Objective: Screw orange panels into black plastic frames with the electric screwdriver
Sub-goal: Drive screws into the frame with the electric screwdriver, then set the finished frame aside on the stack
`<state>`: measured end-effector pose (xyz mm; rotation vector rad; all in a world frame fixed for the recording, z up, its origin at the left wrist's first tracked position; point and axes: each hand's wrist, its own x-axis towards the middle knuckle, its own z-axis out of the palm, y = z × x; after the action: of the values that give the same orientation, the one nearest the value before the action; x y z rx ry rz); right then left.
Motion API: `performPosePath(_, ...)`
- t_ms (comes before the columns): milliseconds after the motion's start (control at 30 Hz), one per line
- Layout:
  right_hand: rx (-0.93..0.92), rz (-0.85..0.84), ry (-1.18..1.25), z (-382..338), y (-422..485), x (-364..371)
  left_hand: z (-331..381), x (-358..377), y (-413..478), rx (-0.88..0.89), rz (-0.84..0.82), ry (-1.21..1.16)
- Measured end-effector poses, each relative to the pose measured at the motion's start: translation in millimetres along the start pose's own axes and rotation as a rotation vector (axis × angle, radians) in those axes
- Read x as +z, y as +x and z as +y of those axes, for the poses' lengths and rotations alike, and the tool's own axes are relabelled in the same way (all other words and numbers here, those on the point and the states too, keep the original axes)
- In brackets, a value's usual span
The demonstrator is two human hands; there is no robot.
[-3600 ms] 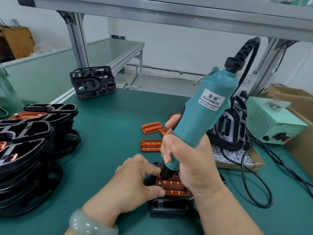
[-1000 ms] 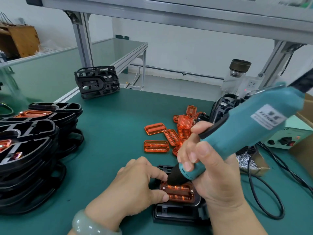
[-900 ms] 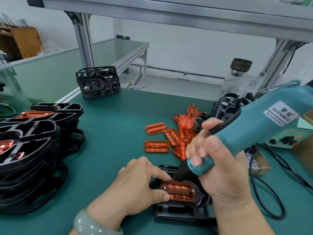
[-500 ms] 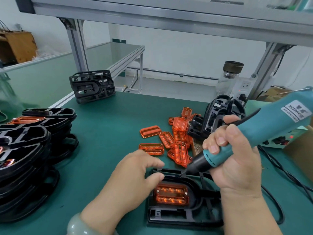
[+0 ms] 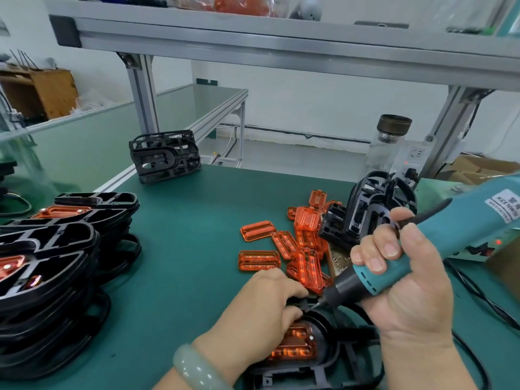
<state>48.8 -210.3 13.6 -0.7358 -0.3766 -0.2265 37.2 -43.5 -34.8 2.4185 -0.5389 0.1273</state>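
A black plastic frame [image 5: 334, 358] lies at the near edge of the green mat with an orange panel [image 5: 295, 344] seated in it. My left hand [image 5: 261, 313] grips the frame's far left rim, partly covering the panel. My right hand [image 5: 405, 291] holds the teal electric screwdriver [image 5: 439, 246] tilted low, its bit tip just above the frame's far rim, close to my left fingers. Loose orange panels [image 5: 295, 249] lie in a heap just beyond.
Stacks of black frames [image 5: 53, 266] with orange panels fill the left side. One more black frame [image 5: 164, 156] stands at the far edge, another black frame [image 5: 374, 209] right of the heap. A power unit [image 5: 478, 249] and cables [image 5: 478, 294] sit at right, a jar [image 5: 389, 142] behind.
The screwdriver has lifted off the orange panel and tilted flat to the right. My left hand has shifted from pressing the panel to gripping the frame's far rim. The frame is nearer me.
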Motion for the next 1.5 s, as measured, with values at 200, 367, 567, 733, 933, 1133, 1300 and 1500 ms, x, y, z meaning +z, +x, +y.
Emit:
performPosePath(200, 0.006, -0.020, 0.008, -1, -1, 4, -18, -25, -7, -0.128, 0.235, 0.021)
performPosePath(367, -0.024, -0.016, 0.011, -2, -3, 6, -36, -42, -9, -0.338, 0.384, 0.041)
performPosePath(567, -0.022, -0.001, 0.042, -1, -3, 5, -58, -54, -3, -0.621, 0.539, 0.057)
performPosePath(733, 0.011, 0.013, 0.062, 4, -3, 4, -70, -54, 1, -0.769, 0.630, 0.109)
performPosePath(933, 0.058, 0.005, 0.046, 8, -3, 6, -83, -48, -2, -0.879, 0.605, 0.199)
performPosePath(1133, 0.073, 0.024, 0.036, 12, -4, 10, -81, -51, -2, -0.911, 0.532, 0.290)
performPosePath(1300, 0.099, 0.035, 0.045, 14, -5, 11, -58, -45, 2, -0.669, 0.504, 0.401)
performPosePath(1500, 0.129, -0.001, 0.042, 15, -5, 14, -48, -34, 19, -0.541, 0.208, 0.433)
